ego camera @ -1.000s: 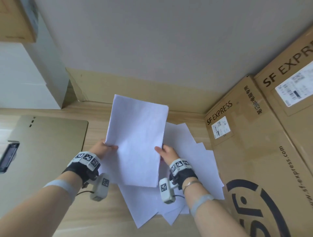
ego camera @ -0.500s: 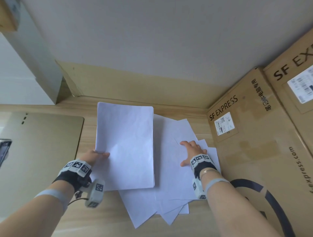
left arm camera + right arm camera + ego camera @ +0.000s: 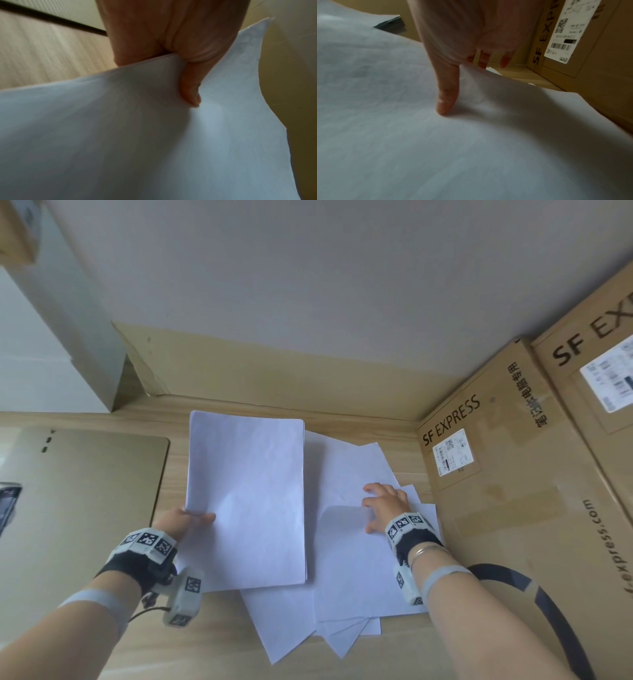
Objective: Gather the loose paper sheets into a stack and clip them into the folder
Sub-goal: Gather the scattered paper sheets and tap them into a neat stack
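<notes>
Left grip (image 3: pixel 181 520) pinches stack's (image 3: pixel 246 498) near-left edge; right hand (image 3: pixel 385 506) seemingly lifts sheet (image 3: pixel 346 542).

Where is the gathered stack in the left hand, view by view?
Head: gathered stack centre-left, left hand pinching its near left edge.
Left wrist: fills the lower frame, thumb on top.
Right wrist: cannot tell it from the loose sheets.
Shared landmark: SF Express box, head and right wrist.

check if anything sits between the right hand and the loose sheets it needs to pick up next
Nothing visible does. The right hand already rests on the loose sheets, thumb pressing the top one. The left hand holds the gathered stack off to the side, clear of them.
</notes>
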Demonstrator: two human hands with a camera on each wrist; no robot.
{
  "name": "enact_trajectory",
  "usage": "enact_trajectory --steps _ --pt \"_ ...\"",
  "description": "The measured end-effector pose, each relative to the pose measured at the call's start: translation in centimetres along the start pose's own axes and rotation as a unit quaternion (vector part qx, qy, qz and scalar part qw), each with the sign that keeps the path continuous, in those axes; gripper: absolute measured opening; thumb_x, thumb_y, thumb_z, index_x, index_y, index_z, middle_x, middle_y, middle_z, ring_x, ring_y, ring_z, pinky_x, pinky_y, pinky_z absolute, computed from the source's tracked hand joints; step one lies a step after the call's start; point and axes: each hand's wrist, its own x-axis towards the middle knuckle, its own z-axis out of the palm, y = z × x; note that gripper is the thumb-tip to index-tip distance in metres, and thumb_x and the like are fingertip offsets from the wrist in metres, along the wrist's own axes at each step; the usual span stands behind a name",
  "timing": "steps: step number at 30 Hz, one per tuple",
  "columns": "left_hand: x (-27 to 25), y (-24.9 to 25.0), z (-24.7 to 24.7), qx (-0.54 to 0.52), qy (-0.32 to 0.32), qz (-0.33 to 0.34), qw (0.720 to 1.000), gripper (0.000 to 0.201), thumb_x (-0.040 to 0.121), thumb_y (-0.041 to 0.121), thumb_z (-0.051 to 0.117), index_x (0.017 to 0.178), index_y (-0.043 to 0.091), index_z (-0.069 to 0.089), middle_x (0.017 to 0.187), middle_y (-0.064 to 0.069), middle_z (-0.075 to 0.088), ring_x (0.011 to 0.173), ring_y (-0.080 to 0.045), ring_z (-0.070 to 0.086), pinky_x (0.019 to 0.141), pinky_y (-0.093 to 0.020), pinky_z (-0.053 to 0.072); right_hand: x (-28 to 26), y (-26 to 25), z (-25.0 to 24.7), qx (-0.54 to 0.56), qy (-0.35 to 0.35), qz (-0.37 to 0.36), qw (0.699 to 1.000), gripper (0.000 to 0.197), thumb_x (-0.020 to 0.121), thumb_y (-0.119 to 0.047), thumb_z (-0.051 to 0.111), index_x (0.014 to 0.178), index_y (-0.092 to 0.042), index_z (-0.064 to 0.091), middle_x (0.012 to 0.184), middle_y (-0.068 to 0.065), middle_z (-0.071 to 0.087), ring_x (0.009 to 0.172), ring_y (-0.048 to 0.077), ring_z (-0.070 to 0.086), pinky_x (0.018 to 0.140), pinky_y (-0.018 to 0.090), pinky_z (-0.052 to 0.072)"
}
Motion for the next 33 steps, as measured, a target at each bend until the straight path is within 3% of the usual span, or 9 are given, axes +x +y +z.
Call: enact_trajectory --steps 3,6,9,14,17,24,27,29,33 --pt "0.8 -0.8 -0.8 -0.005 -0.010 -0.006 1.000 0.038 0.067 0.016 0.079 0.100 0.002 0.064 0.114 -0.026 0.065 0.107 -0.043 0.062 0.098 -0.055 0.046 0.3 -0.9 -0.2 -0.039 -0.033 -0.017 0.999 0.053 0.068 -0.031 0.075 0.118 -0.026 0.059 0.150 -0.005 0.025 0.139 0.018 0.023 0.118 0.041 0.003" --pt "1.0 -1.2 -1.3 -0.010 -0.027 -0.013 1.000 0.055 0.061 0.023 0.082 0.108 0.001 0.065 0.114 -0.022 0.066 0.104 -0.040 0.063 0.099 -0.055 0.046 0.5 -1.5 -0.4 -0.043 -0.036 -0.012 0.998 0.052 0.064 -0.031 0.076 0.113 -0.028 0.059 0.138 -0.004 0.032 0.123 0.021 0.039 0.109 0.037 0.019" --pt "-1.5 0.0 -1.0 -0.020 -0.023 -0.005 1.000 0.039 0.072 0.011 0.077 0.106 -0.002 0.065 0.113 -0.024 0.066 0.105 -0.041 0.062 0.099 -0.055 0.046 0.1 -1.7 -0.7 -0.014 -0.032 0.002 0.999 0.051 0.061 -0.030 0.078 0.101 -0.032 0.045 0.126 -0.006 0.043 0.101 0.020 0.048 0.094 0.035 0.027" --pt "-2.7 0.3 -0.7 -0.032 -0.023 -0.005 0.999 0.020 0.077 0.000 0.071 0.095 -0.004 0.064 0.112 -0.028 0.063 0.108 -0.044 0.060 0.100 -0.057 0.043 -0.5 -1.7 -0.8 -0.003 -0.035 0.038 0.999 0.070 0.067 -0.033 0.076 0.123 -0.035 0.036 0.123 -0.005 0.056 0.096 0.019 0.030 0.093 0.036 0.029" --pt "-2.5 -0.1 -1.0 -0.025 -0.035 0.003 0.999 0.016 0.076 0.002 0.073 0.090 -0.001 0.066 0.114 -0.030 0.064 0.107 -0.046 0.060 0.100 -0.058 0.043 -0.5 -1.9 -0.8 -0.021 -0.026 0.034 0.999 0.076 0.062 -0.036 0.078 0.125 -0.037 0.036 0.126 -0.006 0.051 0.114 0.020 0.039 0.091 0.037 0.028" --pt "-3.9 0.2 -0.9 -0.022 -0.049 0.003 0.999 0.013 0.080 0.001 0.067 0.093 -0.001 0.064 0.115 -0.031 0.062 0.110 -0.047 0.058 0.101 -0.059 0.042 -0.5 -1.9 -0.6 -0.047 -0.024 0.025 0.998 0.050 0.060 -0.037 0.077 0.092 -0.027 0.041 0.109 -0.005 0.046 0.113 0.019 0.045 0.115 0.042 0.011" --pt "-4.6 0.5 -0.9 -0.025 -0.052 0.003 0.998 0.009 0.082 0.000 0.065 0.091 0.000 0.064 0.115 -0.031 0.061 0.110 -0.047 0.058 0.101 -0.059 0.041 -1.3 -2.0 -0.9 0.000 -0.056 0.043 0.998 0.054 0.070 -0.029 0.072 0.113 -0.025 0.039 0.092 -0.005 0.055 0.099 0.024 0.054 0.102 0.034 0.033" --pt "-4.9 0.8 -1.1 -0.037 -0.055 0.000 0.998 0.009 0.083 -0.002 0.062 0.092 -0.002 0.063 0.111 -0.029 0.060 0.107 -0.044 0.058 0.102 -0.059 0.040 -1.8 -1.8 -1.4 0.021 -0.083 0.061 0.994 0.051 0.077 -0.022 0.066 0.122 -0.025 0.044 0.108 0.000 0.061 0.104 0.027 0.057 0.080 0.031 0.044" --pt "-5.4 1.4 -1.6 -0.053 -0.050 -0.002 0.997 0.036 0.084 -0.001 0.063 0.117 -0.010 0.056 0.119 -0.029 0.059 0.113 -0.046 0.056 0.103 -0.056 0.039 -2.1 -1.4 -2.6 0.094 -0.081 0.098 0.987 0.036 0.079 -0.026 0.067 0.112 -0.013 0.062 0.116 0.008 0.065 0.106 0.026 0.062 0.080 0.029 0.048"
